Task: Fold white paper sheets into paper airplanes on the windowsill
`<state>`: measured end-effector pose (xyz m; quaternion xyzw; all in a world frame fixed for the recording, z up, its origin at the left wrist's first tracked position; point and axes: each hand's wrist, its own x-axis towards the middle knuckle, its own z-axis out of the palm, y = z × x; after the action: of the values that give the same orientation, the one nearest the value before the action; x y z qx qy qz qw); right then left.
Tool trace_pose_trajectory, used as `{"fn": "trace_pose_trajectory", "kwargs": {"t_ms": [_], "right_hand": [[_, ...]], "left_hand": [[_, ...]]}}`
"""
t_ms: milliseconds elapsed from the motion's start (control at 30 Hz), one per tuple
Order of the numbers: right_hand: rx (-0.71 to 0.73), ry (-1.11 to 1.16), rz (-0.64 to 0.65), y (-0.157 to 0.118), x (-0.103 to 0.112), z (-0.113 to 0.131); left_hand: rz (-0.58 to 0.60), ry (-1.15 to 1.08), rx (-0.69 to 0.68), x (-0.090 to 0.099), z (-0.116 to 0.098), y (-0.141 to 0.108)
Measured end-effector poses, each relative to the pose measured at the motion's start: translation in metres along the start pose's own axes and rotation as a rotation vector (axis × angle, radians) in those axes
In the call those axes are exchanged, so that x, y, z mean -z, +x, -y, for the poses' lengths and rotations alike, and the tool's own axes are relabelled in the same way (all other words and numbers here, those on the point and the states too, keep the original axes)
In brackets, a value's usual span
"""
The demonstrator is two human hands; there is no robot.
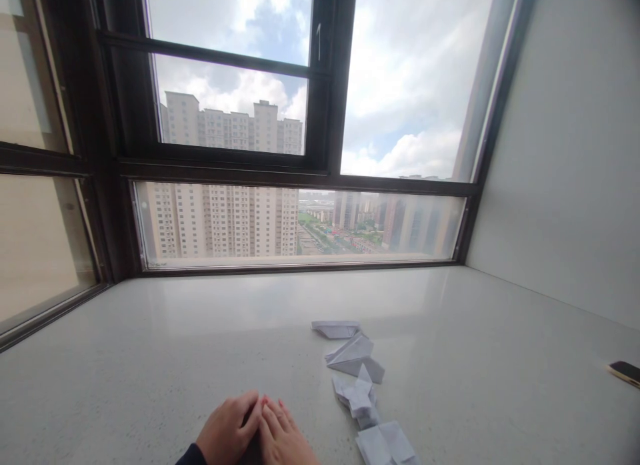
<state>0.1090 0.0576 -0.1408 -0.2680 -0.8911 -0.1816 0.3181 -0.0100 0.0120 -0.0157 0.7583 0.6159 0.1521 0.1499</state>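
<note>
Plainly, the pale sill (150, 345) spreads from the hands to the dark window frame (300, 269) ahead and the white wall (575, 158) on the right. On it, right of the hands, four folded papers run in a loose row toward the window. The farthest, a slim folded strip (335, 329), has its long axis crosswise; next, a winged fold (355, 359) tapers to the left. Nearer lies a pointed fold (361, 397), one tip toward the window, then a squarish fold (387, 445), cut off by the bottom edge. The left hand (227, 426) and right hand (286, 437) meet at the fingertips, fingers bent and together, backs up; whether they hold anything underneath I can't tell. At the right edge, a dark flat object (626, 373), perhaps a phone, is cut off.
</note>
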Motion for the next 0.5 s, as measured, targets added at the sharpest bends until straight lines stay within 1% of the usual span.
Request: {"fn": "trace_pose_trajectory", "kwargs": {"t_ms": [100,333,500], "right_hand": [[0.001,-0.010,-0.023,-0.0014,-0.0010,-0.0011],[-0.030,0.039,0.089,-0.0001,0.0027,0.0000],[-0.066,0.048,0.113,0.0006,0.0054,0.0002]], "left_hand": [[-0.001,-0.006,0.000,-0.0023,0.0024,0.0009],[-0.006,0.001,-0.009,-0.0034,0.0031,0.0013],[-0.011,0.025,0.002,-0.0031,0.0016,0.0011]]}}
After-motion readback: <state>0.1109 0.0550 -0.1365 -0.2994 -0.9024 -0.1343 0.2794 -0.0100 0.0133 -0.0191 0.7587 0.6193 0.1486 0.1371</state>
